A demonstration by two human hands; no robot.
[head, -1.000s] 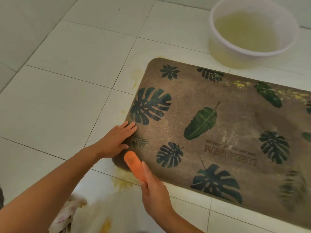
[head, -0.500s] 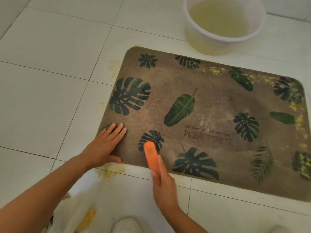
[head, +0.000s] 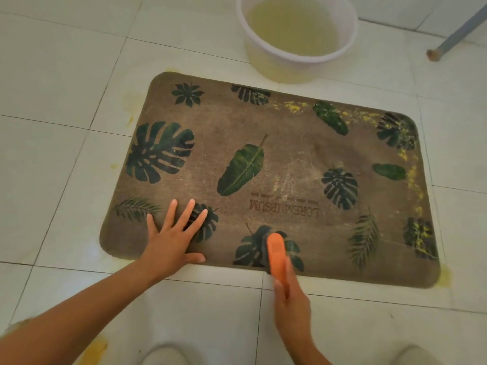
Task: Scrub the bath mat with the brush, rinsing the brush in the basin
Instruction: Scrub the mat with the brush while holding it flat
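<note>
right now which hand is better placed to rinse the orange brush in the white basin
Right: the right hand grips the orange plastic brush; the left hand presses flat on the brown leaf-print bath mat.

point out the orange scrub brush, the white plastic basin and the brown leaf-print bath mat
orange scrub brush [head: 275, 248]: head view, orange back
white plastic basin [head: 274, 69]: head view, outer wall
brown leaf-print bath mat [head: 303, 143]: head view, bare centre

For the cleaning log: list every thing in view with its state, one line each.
bath mat: flat on the tiles, yellow specks along far and right edges.
brush: bristles down on the mat near its near edge.
basin: upright beyond the mat, holding cloudy yellowish water.
left hand: fingers spread flat, pressing the mat.
right hand: curled round the brush handle.
</note>
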